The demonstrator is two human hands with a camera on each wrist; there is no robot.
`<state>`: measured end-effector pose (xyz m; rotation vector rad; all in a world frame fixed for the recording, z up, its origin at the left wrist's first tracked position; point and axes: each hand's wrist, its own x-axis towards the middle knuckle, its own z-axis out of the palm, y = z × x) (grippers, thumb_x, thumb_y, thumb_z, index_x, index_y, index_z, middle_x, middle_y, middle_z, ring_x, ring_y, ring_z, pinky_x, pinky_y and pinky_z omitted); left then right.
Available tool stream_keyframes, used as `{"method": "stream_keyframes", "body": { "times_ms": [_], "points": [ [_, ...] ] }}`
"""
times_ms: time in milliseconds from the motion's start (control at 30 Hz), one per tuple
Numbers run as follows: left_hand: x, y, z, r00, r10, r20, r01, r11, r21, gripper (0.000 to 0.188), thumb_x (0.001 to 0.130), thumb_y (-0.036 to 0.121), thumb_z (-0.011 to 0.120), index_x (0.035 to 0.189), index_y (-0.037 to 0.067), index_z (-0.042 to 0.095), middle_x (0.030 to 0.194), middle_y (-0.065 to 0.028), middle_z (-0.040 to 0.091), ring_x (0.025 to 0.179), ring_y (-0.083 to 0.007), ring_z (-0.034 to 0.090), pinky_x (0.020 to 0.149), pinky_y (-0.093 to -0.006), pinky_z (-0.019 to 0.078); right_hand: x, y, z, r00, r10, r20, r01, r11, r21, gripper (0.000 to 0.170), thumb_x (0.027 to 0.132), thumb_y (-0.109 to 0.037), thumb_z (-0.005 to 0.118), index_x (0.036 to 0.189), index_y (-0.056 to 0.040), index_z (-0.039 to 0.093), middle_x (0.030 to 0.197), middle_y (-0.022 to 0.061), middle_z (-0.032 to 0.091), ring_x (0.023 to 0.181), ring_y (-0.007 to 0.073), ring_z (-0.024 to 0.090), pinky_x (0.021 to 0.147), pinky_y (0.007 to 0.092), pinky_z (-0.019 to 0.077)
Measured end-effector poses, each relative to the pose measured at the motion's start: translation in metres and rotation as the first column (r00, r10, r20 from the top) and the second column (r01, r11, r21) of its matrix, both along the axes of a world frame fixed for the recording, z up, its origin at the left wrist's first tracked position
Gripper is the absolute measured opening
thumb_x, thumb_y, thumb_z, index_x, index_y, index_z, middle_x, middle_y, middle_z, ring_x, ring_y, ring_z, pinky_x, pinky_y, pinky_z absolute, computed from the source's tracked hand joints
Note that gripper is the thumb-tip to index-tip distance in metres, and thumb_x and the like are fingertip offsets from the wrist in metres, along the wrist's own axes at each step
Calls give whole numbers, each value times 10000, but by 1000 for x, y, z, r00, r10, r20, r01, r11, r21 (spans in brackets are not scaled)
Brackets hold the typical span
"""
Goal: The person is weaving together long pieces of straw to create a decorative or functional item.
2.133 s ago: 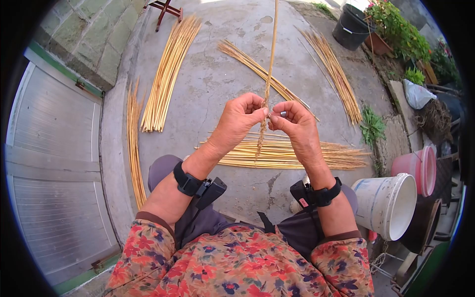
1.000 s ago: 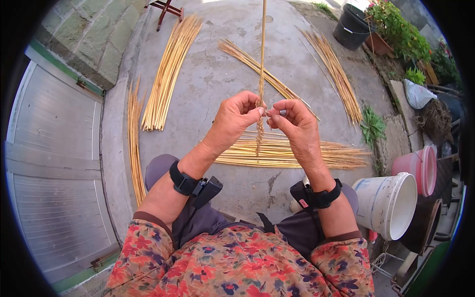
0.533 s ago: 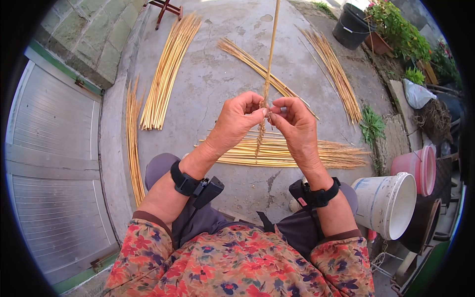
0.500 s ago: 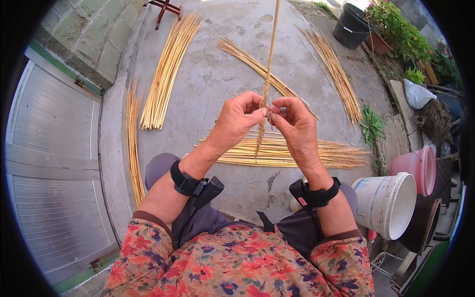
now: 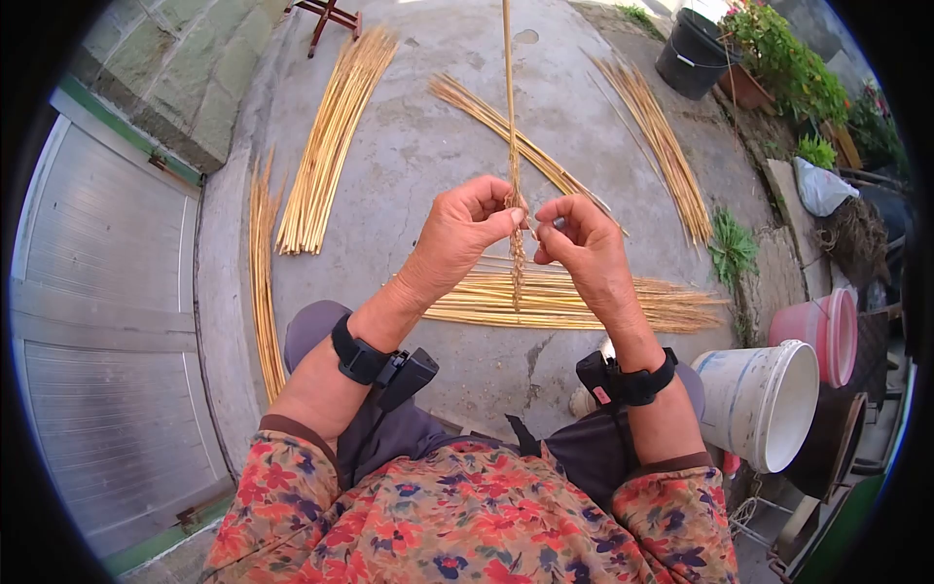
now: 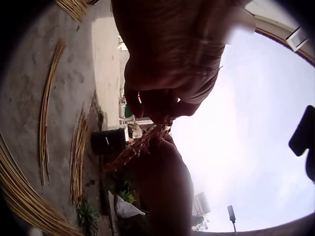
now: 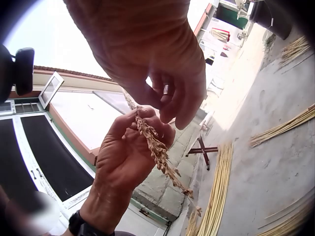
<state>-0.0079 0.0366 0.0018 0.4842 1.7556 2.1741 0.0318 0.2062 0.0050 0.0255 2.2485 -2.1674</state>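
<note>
Fingers of the left hand [image 5: 469,216] pinch the stalk [image 5: 510,97] near the base of its head [image 5: 518,274], which points down while the stem runs up out of view. Fingers of the right hand [image 5: 591,251] curl in, tips drawn together just beside it; whether they pinch a strand, one cannot tell. The stalk is held off the ground [image 5: 477,375], above a near bundle [image 5: 486,304]. Its head keeps plenty of husks, so this one looks unfinished. Farther out lie a tall bundle [image 5: 336,146] and a thin bundle [image 5: 265,282] to the left, a slanting bundle [image 5: 550,165] ahead and a right bundle [image 5: 662,146]; nothing shows which are done and which are left. At the right, a white bucket [image 5: 730,399] shows pale inner wall; the contents of the pink bucket [image 5: 803,329] behind it and the far black bucket [image 5: 693,60] cannot be made out. A pot [image 5: 744,90] holds a plant [image 5: 788,63]; what fills the bag [image 5: 824,185] is hidden
</note>
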Motion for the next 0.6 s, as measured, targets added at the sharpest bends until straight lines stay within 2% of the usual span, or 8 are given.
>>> {"method": "stream_keyframes", "body": {
  "times_ms": [67,100,167,233,300,333,433,600],
  "points": [
    [-3,-4,-1,1000,21,11,-22,998,57,109,829,44,554,924,-2,581,838,-27,594,780,-93,547,753,-238,442,7,8,10,960,239,147,-258,957,135,133,785,-88,585,895,-16,563,638,13,566,557,78,526,520,225,419],
    [-4,-7,-2,999,36,25,-39,993,113,110,830,46,553,926,1,583,843,-31,596,787,-94,547,762,-245,441,10,10,17,960,240,144,-259,956,135,133,785,-88,585,895,-16,563,638,13,566,557,78,526,520,225,419],
    [-7,-12,-2,999,26,27,-30,991,128,109,829,45,554,925,2,584,848,-32,598,792,-94,546,764,-246,441,14,10,28,848,419,324,-524,754,396,154,799,-123,584,904,-12,569,592,10,541,544,73,500,510,224,404],
    [-7,-14,-3,999,15,31,-20,990,143,108,828,44,555,925,4,584,853,-33,599,798,-93,545,767,-248,441,12,9,16,889,365,278,-456,773,441,146,804,-88,582,923,-5,567,660,23,574,578,66,506,520,224,413],
    [-4,-12,-5,1000,-12,12,11,996,88,110,827,45,562,927,2,582,851,-33,601,797,-95,551,766,-245,444,8,8,4,994,107,24,-108,993,51,162,793,-60,600,940,-5,558,766,32,601,632,64,527,550,211,434],
    [-2,-10,-5,1000,-13,12,12,996,89,110,827,45,562,927,2,582,851,-33,601,797,-95,551,766,-245,444,6,5,1,995,66,-76,-65,998,15,172,793,-21,599,957,-4,549,848,38,603,690,64,548,597,202,462],
    [2,-5,-3,1000,-7,18,7,1000,18,111,831,48,563,930,2,578,845,-32,602,796,-96,559,763,-241,448,8,-12,2,992,-50,-119,34,991,-133,163,800,-7,593,955,-2,544,843,39,603,731,72,571,649,199,480],
    [4,-2,-2,999,-23,-23,22,998,-56,110,845,53,548,939,1,576,844,-34,604,806,-86,564,748,-224,450,8,-18,-5,981,-108,-164,93,991,-95,174,789,15,602,949,-9,538,841,48,607,769,94,599,675,217,496]
  ]
}}
